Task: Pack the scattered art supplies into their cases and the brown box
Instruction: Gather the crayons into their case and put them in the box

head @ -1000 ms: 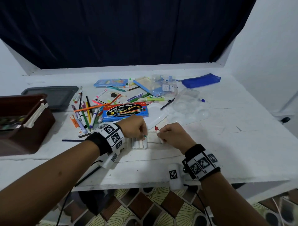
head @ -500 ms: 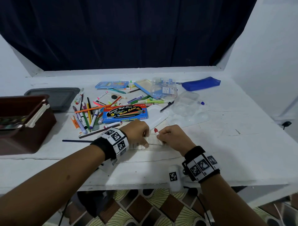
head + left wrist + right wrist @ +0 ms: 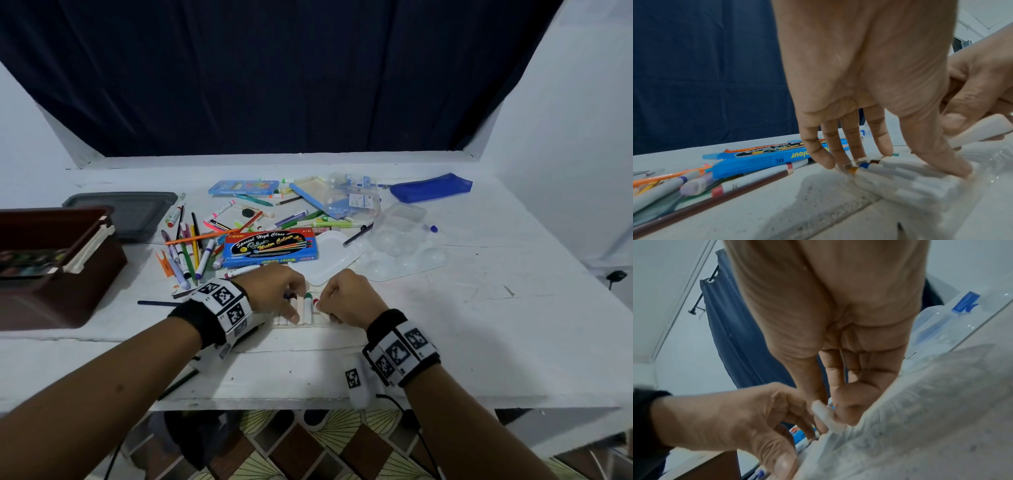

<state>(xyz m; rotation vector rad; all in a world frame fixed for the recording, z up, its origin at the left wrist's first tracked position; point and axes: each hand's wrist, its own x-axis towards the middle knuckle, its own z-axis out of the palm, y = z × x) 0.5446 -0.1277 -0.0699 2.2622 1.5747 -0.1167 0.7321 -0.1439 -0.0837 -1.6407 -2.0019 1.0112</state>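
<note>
A row of white paint tubes with coloured caps (image 3: pixel 301 313) is laid in a clear plastic tray at the near edge of the white worktop (image 3: pixel 462 308). The row is pressed by the straight fingers (image 3: pixel 882 142) of the left hand (image 3: pixel 274 284); one white tube (image 3: pixel 980 129) is pinched, tilted, by the curled right hand (image 3: pixel 346 294).

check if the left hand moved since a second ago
Yes. The left hand has shifted right, toward the right hand, judged against the blue water colour box; its fingertips now press the white paint tubes.
</note>
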